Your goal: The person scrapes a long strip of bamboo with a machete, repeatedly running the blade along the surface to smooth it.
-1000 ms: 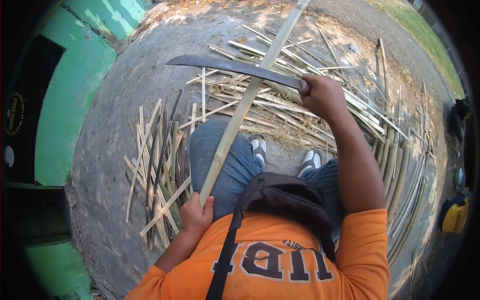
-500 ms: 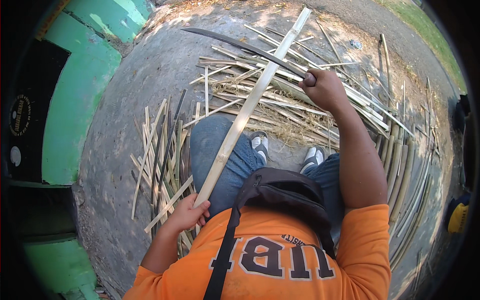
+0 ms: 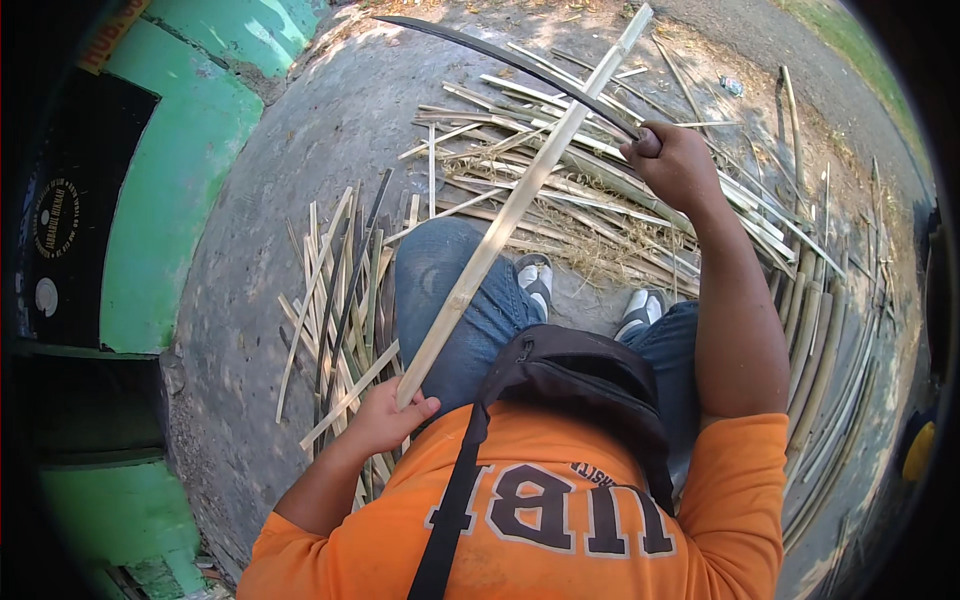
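Note:
My left hand (image 3: 390, 415) is closed round the near end of a long pale bamboo strip (image 3: 500, 235), beside my left thigh. The strip slants up and away to the right, passing over my jeans and the pile beyond. In my right hand (image 3: 678, 165) is the dark handle of a machete (image 3: 500, 58), its long curved blade pointing to the far left. The blade crosses the strip near its far end; whether edge and bamboo touch, I cannot tell.
Split bamboo strips (image 3: 560, 180) lie heaped beyond my feet. More strips (image 3: 335, 290) are piled at my left knee. Whole bamboo poles (image 3: 808, 350) lie along the right. A green wall (image 3: 190, 180) stands at the left. A black bag (image 3: 590, 375) rests on my lap.
The view has shifted slightly, moving the scene right and up. The strip looks turned a little in my left hand, and the blade now crosses it slightly farther toward its far end.

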`<state>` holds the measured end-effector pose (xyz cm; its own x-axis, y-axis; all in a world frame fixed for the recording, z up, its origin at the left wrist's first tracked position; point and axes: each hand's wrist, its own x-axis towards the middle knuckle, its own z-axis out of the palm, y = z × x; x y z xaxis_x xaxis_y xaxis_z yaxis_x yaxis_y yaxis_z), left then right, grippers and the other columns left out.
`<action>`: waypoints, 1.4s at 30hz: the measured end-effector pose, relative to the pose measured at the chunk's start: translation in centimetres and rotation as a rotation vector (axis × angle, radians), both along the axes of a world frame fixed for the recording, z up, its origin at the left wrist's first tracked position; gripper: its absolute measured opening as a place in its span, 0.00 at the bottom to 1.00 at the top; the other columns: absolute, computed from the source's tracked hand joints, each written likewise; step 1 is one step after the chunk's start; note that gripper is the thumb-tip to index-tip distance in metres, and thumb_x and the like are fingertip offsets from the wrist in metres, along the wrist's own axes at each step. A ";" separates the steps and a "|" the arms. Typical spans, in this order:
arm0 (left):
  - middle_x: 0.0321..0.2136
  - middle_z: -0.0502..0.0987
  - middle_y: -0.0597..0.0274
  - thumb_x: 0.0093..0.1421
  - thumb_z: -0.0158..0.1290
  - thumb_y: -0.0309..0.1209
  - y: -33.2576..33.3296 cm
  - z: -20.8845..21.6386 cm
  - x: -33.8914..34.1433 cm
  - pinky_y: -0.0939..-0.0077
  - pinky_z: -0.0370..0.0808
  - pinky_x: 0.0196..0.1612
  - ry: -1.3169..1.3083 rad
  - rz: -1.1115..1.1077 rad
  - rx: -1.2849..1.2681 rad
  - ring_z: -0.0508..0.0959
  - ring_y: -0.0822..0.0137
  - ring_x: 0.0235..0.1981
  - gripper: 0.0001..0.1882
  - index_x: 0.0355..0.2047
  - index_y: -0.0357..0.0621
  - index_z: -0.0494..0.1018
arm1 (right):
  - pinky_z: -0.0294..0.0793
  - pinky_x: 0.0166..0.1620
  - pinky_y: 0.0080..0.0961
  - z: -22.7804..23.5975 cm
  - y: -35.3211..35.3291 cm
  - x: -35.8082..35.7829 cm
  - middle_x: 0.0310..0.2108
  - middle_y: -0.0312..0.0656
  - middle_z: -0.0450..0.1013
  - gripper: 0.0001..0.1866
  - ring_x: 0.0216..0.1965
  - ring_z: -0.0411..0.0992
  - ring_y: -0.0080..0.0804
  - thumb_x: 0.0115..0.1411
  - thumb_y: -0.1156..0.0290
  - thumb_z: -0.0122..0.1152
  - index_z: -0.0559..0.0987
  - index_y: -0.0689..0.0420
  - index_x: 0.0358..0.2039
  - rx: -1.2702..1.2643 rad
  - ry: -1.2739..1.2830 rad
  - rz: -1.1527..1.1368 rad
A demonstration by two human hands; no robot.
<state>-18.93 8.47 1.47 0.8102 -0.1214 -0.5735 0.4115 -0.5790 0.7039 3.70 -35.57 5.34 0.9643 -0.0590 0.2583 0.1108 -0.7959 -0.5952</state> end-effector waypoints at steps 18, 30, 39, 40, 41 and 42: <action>0.16 0.72 0.56 0.77 0.42 0.49 -3.1 -3.5 2.5 0.65 0.70 0.28 -0.511 0.088 0.196 0.74 0.62 0.19 0.27 0.31 0.38 0.76 | 0.77 0.36 0.47 -2.6 8.7 -2.9 0.25 0.42 0.79 0.02 0.32 0.80 0.47 0.53 0.67 0.64 0.82 0.46 0.28 -0.275 0.058 0.423; 0.16 0.72 0.59 0.74 0.49 0.50 -2.3 -2.7 3.3 0.68 0.71 0.28 -0.412 0.048 0.131 0.74 0.65 0.20 0.26 0.32 0.37 0.76 | 0.79 0.36 0.47 -3.8 10.5 -2.8 0.25 0.41 0.80 0.03 0.32 0.80 0.47 0.52 0.66 0.64 0.82 0.46 0.29 -0.326 0.088 0.523; 0.17 0.72 0.64 0.64 0.64 0.50 -2.3 -3.0 3.7 0.70 0.70 0.27 -0.319 0.063 0.100 0.71 0.70 0.20 0.24 0.30 0.39 0.75 | 0.76 0.32 0.50 -5.4 9.6 -1.5 0.22 0.46 0.76 0.04 0.27 0.77 0.52 0.55 0.64 0.62 0.79 0.49 0.28 -0.305 0.031 0.479; 0.17 0.72 0.64 0.66 0.62 0.51 -2.2 -3.2 3.6 0.69 0.70 0.26 -0.392 0.054 0.104 0.71 0.70 0.19 0.25 0.31 0.38 0.75 | 0.76 0.32 0.50 -5.4 10.3 -1.9 0.22 0.46 0.76 0.04 0.27 0.77 0.52 0.55 0.64 0.62 0.79 0.49 0.28 -0.304 0.033 0.481; 0.17 0.72 0.64 0.66 0.62 0.51 -2.0 -3.3 3.6 0.69 0.70 0.26 -0.387 0.052 0.103 0.71 0.70 0.19 0.25 0.31 0.38 0.75 | 0.76 0.32 0.50 -5.3 11.2 -2.4 0.22 0.45 0.76 0.04 0.27 0.78 0.52 0.55 0.64 0.62 0.79 0.49 0.28 -0.287 0.005 0.494; 0.17 0.72 0.62 0.68 0.59 0.51 -1.9 -3.3 3.6 0.69 0.70 0.26 -0.383 0.050 0.105 0.72 0.69 0.20 0.25 0.32 0.37 0.75 | 0.76 0.32 0.50 -5.3 11.6 -2.7 0.22 0.45 0.76 0.05 0.27 0.78 0.51 0.55 0.64 0.63 0.79 0.49 0.29 -0.269 -0.023 0.506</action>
<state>-15.28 6.60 -1.83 0.9711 -0.0330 -0.2362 0.1606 -0.6414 0.7502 1.00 -24.00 0.02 0.8493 0.4790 0.2220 0.5279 -0.7635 -0.3721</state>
